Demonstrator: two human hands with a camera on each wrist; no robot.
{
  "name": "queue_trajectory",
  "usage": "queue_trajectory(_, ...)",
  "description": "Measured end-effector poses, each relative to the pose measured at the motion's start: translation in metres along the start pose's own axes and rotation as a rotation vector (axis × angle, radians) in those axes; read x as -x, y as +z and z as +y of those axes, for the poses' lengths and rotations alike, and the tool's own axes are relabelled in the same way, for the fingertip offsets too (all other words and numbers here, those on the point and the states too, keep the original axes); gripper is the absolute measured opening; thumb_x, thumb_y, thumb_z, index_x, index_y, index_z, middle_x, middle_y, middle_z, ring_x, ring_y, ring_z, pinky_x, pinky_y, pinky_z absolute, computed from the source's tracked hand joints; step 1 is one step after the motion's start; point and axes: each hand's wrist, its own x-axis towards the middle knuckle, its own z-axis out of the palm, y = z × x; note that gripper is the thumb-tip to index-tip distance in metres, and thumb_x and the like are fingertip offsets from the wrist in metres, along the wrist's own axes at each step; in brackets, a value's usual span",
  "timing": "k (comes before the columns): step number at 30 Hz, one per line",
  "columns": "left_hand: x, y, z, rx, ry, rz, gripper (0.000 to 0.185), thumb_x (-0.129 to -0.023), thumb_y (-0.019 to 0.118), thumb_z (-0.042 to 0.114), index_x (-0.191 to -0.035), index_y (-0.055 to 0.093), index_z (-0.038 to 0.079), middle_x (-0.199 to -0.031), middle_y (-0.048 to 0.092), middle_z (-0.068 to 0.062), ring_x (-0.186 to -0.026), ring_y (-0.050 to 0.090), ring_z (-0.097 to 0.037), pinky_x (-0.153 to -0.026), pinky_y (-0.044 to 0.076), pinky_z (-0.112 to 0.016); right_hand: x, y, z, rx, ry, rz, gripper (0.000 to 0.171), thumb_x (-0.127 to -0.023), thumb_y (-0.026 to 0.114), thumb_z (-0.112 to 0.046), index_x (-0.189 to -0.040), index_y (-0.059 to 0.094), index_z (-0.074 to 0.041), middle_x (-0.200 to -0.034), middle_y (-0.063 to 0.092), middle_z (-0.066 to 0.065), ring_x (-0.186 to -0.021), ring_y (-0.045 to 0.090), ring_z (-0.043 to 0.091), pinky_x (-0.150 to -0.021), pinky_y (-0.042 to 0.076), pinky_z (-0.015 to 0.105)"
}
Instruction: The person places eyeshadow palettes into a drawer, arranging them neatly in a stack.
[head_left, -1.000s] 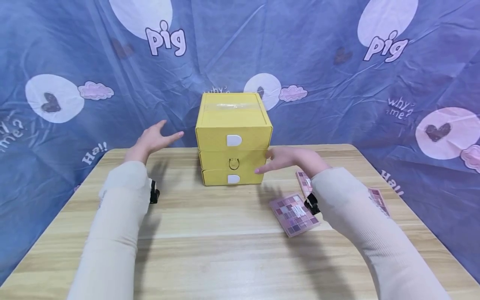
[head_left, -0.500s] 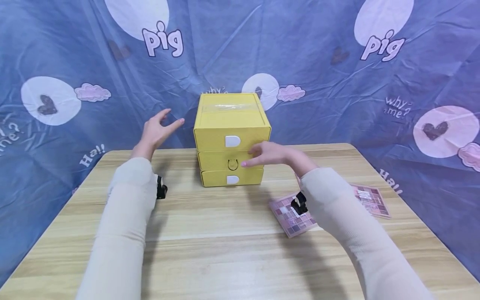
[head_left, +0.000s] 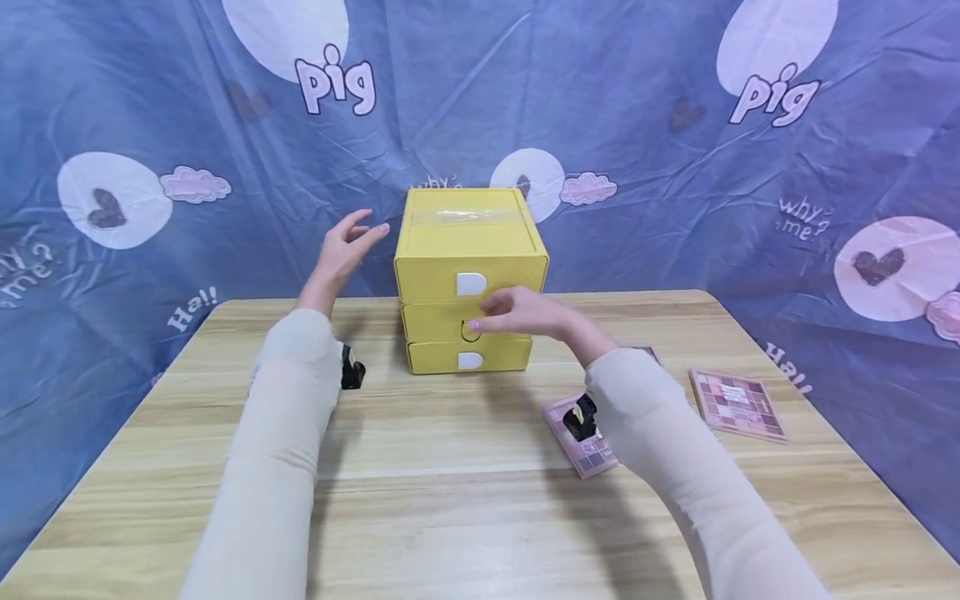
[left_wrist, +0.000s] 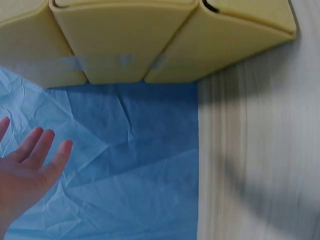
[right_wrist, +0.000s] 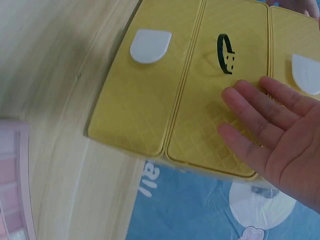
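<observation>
So the right hand [head_left: 525, 315] has slid in from the side and now sits right at the ring pull [head_left: 470, 331] on the middle drawer, fingers straight, gripping nothing. Left hand [head_left: 347, 247] rose beside the drawer box [head_left: 468, 242], open too. Looks like she's about to pull that drawer. Box stands upright at the table's [head_left: 420, 500] back edge, drawer fronts facing her, taller than wide.

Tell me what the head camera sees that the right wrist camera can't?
Only the head view shows the left hand raised beside the yellow drawer box, and the second pink palette lying on the table. Only the right wrist view shows the quilted pattern on the drawer fronts. Both show the right hand open by the middle drawer's ring handle.
</observation>
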Motion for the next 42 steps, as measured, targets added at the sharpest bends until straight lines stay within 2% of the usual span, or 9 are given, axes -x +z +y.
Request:
queue_trajectory(3,-0.002,0.006,0.002,0.113,-0.036,-0.025,0.058,-0.079,0.058,0.035,-0.129,0.039,0.012,-0.126,0.040,-0.014,-0.112,0.037,-0.023,-0.084,0.035,-0.045,-0.002,0.003,0.001,-0.055,-0.024,0.033,0.057,-0.075,0.063,-0.038,-0.116,0.049,-0.001,-0.109,0.055,0.010,-0.099,0.049,0.019,-0.086,0.037,0.031)
queue_trajectory(6,-0.004,0.011,0.003,0.181,-0.056,-0.045,0.055,-0.080,0.058,0.033,-0.128,0.040,0.012,-0.126,0.041,-0.013,-0.113,0.036,-0.023,-0.085,0.035,-0.046,-0.003,0.006,0.001,-0.121,-0.052,0.075,0.049,-0.076,0.064,-0.032,-0.112,0.052,0.000,-0.104,0.057,0.011,-0.097,0.051,0.019,-0.084,0.038,0.031)
queue_trajectory(14,-0.008,0.023,0.006,0.234,-0.082,-0.109,0.052,-0.082,0.056,0.031,-0.128,0.041,0.015,-0.122,0.044,-0.012,-0.113,0.037,-0.023,-0.087,0.032,-0.046,-0.005,0.021,0.000,-0.376,-0.043,0.169,0.041,-0.078,0.062,-0.019,-0.109,0.051,0.005,-0.101,0.057,0.014,-0.092,0.053,0.023,-0.080,0.041,0.038)
queue_trajectory(18,-0.008,0.028,0.006,0.293,-0.094,-0.103,0.048,-0.082,0.057,0.027,-0.125,0.043,0.014,-0.116,0.047,-0.011,-0.109,0.041,-0.019,-0.086,0.033,-0.047,-0.007,0.028,0.000,-0.528,-0.020,0.201,0.038,-0.080,0.060,-0.016,-0.109,0.050,0.006,-0.101,0.057,0.017,-0.092,0.054,0.030,-0.082,0.040,0.041)
queue_trajectory(23,-0.008,0.030,0.005,0.357,-0.115,-0.098,0.044,-0.082,0.057,0.022,-0.124,0.045,0.014,-0.113,0.049,-0.009,-0.105,0.043,-0.020,-0.084,0.034,-0.044,-0.011,0.036,-0.001,-0.669,-0.002,0.282,0.031,-0.081,0.059,-0.014,-0.103,0.053,0.007,-0.098,0.059,0.018,-0.089,0.055,0.032,-0.080,0.041,0.040)
queue_trajectory(28,-0.007,0.032,0.003,0.411,-0.137,-0.115,0.043,-0.083,0.055,0.020,-0.125,0.045,0.014,-0.110,0.051,-0.008,-0.104,0.043,-0.021,-0.084,0.033,-0.044,-0.014,0.044,-0.004,-0.787,0.008,0.387,0.022,-0.081,0.059,-0.011,-0.094,0.054,0.007,-0.091,0.061,0.017,-0.087,0.056,0.034,-0.079,0.042,0.041)
queue_trajectory(34,-0.007,0.035,0.002,0.457,-0.145,-0.111,0.042,-0.083,0.054,0.019,-0.124,0.046,0.016,-0.107,0.053,-0.006,-0.099,0.045,-0.018,-0.083,0.033,-0.043,-0.019,0.052,-0.003,-0.864,-0.003,0.486,0.014,-0.081,0.058,-0.008,-0.088,0.056,0.004,-0.087,0.062,0.019,-0.076,0.060,0.028,-0.076,0.044,0.040)
queue_trajectory(38,-0.006,0.036,0.001,0.465,-0.151,-0.101,0.041,-0.083,0.053,0.018,-0.123,0.047,0.016,-0.104,0.052,-0.006,-0.094,0.046,-0.016,-0.080,0.035,-0.039,-0.050,0.064,0.034,-0.943,-0.052,0.530,0.017,-0.078,0.063,-0.016,-0.085,0.060,-0.001,-0.082,0.064,0.014,-0.070,0.062,0.023,-0.068,0.048,0.033)
queue_trajectory(42,-0.006,0.037,0.001,0.466,-0.152,-0.113,0.042,-0.084,0.052,0.019,-0.125,0.045,0.017,-0.108,0.050,-0.006,-0.097,0.045,-0.017,-0.081,0.034,-0.039,-0.085,0.076,0.071,-1.007,-0.078,0.608,0.024,-0.073,0.069,-0.024,-0.082,0.062,-0.002,-0.079,0.064,0.014,-0.066,0.062,0.025,-0.062,0.049,0.033)
